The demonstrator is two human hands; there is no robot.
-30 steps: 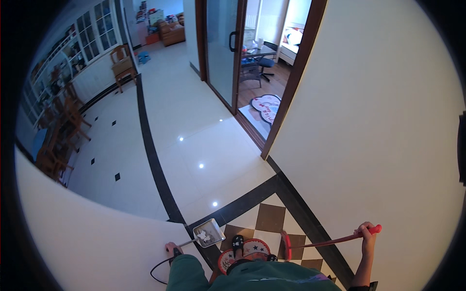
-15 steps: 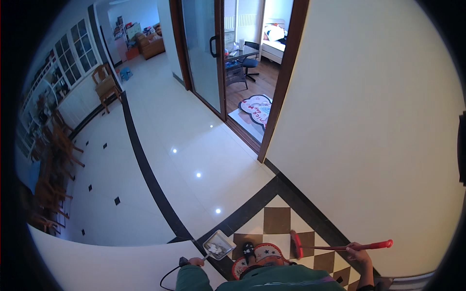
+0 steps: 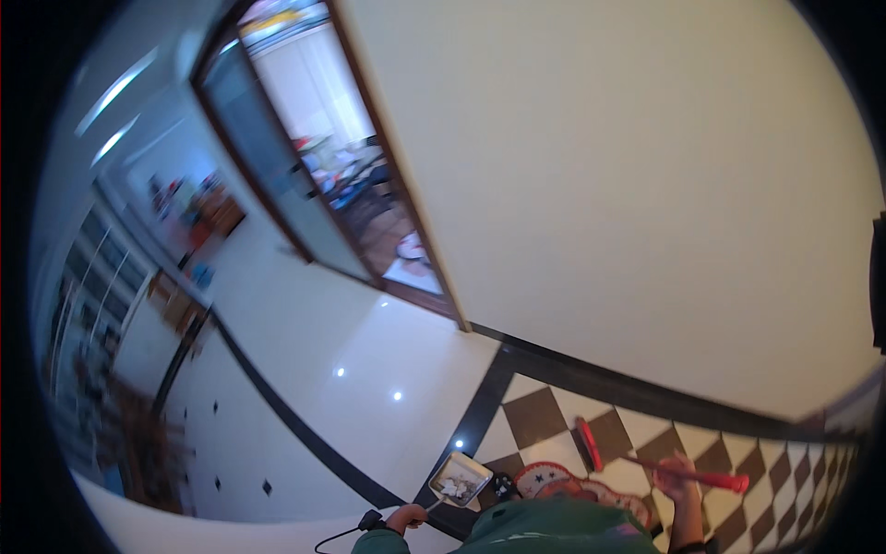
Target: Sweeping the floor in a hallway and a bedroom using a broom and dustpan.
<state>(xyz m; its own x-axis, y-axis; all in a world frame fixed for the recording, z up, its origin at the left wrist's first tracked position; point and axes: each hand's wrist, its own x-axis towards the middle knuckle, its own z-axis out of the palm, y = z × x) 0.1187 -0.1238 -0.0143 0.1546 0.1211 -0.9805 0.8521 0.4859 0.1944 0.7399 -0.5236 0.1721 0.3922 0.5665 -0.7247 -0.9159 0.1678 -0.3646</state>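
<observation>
My left hand (image 3: 406, 519) is closed around the thin handle of a pale dustpan (image 3: 469, 466). White and greyish scraps lie in the pan, which is just above or on the floor near the dark border strip; I cannot tell which. My right hand (image 3: 676, 475) grips the stick of a broom (image 3: 588, 445) with a red head and a red handle end. The broom head is over the brown-and-white checkered tiles, to the right of the dustpan and apart from it. A dark slipper (image 3: 503, 486) shows beside the pan.
A red-edged mat with stars (image 3: 540, 477) lies at my feet. A bare wall (image 3: 600, 203) rises ahead and to the right. Further left are a sliding glass door (image 3: 268, 157), a wooden chair (image 3: 175, 300) and blurred furniture. A black cord (image 3: 337, 538) hangs by my left wrist.
My view has swung right and tilted, showing more wall and checkered floor. Both hands keep hold of the dustpan and broom; the dustpan appears further right in the picture.
</observation>
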